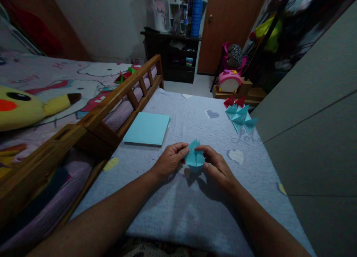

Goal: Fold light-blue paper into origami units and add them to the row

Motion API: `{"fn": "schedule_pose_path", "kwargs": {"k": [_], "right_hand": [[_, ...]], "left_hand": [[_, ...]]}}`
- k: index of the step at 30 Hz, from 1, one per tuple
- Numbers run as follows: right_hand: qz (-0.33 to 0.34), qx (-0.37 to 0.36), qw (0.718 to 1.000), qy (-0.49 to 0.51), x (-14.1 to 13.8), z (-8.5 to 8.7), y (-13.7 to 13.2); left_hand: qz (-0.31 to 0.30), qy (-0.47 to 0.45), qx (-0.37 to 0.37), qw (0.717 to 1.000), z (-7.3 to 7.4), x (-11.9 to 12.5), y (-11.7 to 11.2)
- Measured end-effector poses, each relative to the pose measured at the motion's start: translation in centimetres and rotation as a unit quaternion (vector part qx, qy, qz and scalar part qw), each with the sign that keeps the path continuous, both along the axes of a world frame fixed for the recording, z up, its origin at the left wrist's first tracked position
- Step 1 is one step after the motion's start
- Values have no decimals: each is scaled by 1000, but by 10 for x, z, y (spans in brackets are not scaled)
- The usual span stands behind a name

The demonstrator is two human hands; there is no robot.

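Note:
A small piece of light-blue folded paper, with pointed flaps at its top, is held a little above the bed sheet. My left hand pinches its left edge between thumb and fingers. On the other side, my right hand has its index finger at the upper flap and its thumb by the lower right edge, gripping the paper between them. Left of the hands lies a stack of flat light-blue paper. Several finished folded light-blue paper pieces sit at the far right edge, with red folded ones behind them.
The work surface is a mattress with a heart-patterned sheet. A wooden rail runs along its left, beside a bed with a yellow plush toy. A grey cabinet stands close on the right. Beyond are a dark shelf and door.

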State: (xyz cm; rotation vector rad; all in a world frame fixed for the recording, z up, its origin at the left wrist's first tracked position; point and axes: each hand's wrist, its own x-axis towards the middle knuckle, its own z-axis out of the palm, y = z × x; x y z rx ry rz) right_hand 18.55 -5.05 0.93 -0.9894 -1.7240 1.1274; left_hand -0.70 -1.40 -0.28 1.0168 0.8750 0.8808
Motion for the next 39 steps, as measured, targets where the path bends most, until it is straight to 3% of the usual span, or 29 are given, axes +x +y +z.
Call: {"fn": "schedule_pose_path", "kwargs": {"k": [9,14,18,27,39], "right_hand": [[-82,-82,992,42,-12,-6,2],[-104,-178,965,164,-18,-10,5],[-104,-231,955,155,-18,-13,9],[-131,-215,953,166,-17,-13,11],[-120,-205,960,147,-17,-12,10]], "left_hand": [[1,2,28,1000,-3,1,-1],[-5,6,44,999,-1,2,-4],[-32,32,72,996,2,1,-6],[-51,59,17,997,3,1,-7],[-21,47,-26,998,4,4,-7]]}}
